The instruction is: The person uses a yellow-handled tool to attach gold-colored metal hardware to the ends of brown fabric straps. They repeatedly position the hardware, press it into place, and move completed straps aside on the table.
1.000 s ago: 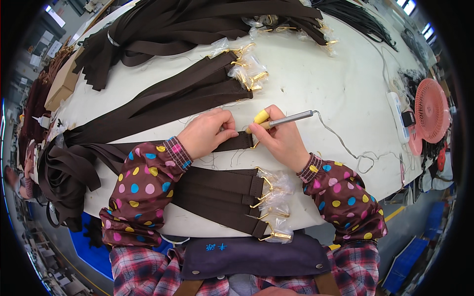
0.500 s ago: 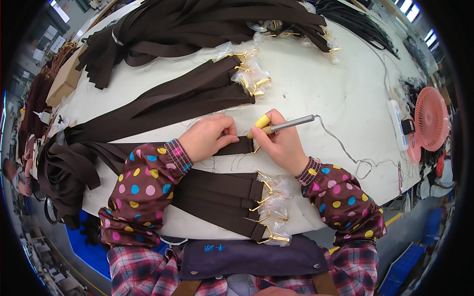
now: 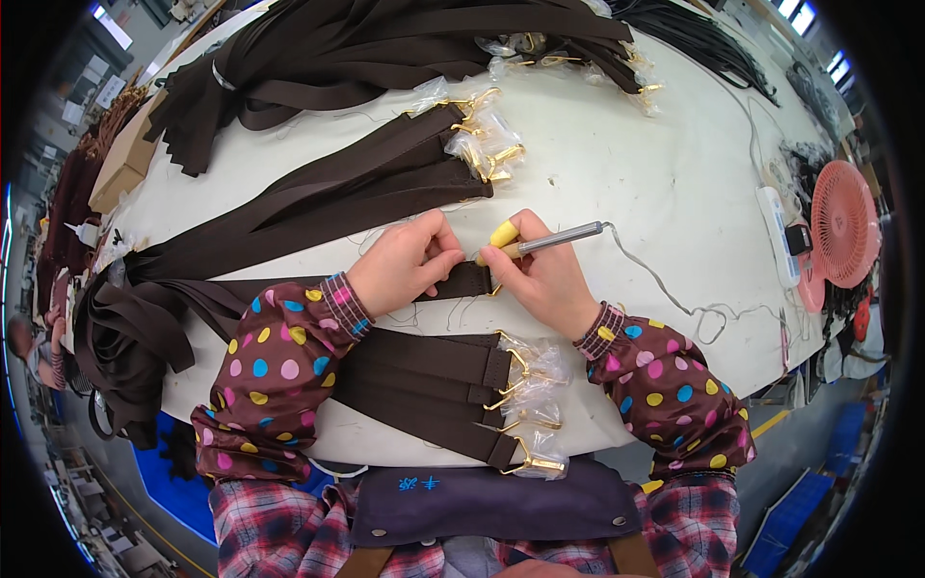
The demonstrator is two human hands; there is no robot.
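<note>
A dark brown webbing strap [image 3: 453,281] lies across the table in front of me, its stitched end between my hands and a gold metal fitting at its tip. My left hand [image 3: 409,262] is closed just above that end, thumb and forefinger pinched together. Whatever sits in the pinch is too small to make out. In my right hand [image 3: 544,279] is a corded pen-shaped tool [image 3: 564,238] like a soldering iron, silver with a tan grip. Its tip points at the strap's upper edge, close to my left fingertips. A yellow finger cover [image 3: 504,233] is on one right finger.
More straps [image 3: 424,390] with gold hooks in clear plastic lie nearer me. Another bundle [image 3: 318,193] and a large pile [image 3: 356,48] lie beyond. The tool's cord [image 3: 646,275] runs right, toward a power strip [image 3: 779,236] and a pink fan [image 3: 844,223].
My left fingers have risen slightly off the strap into a pinch. The right hand and tool have shifted a little left, toward them.
</note>
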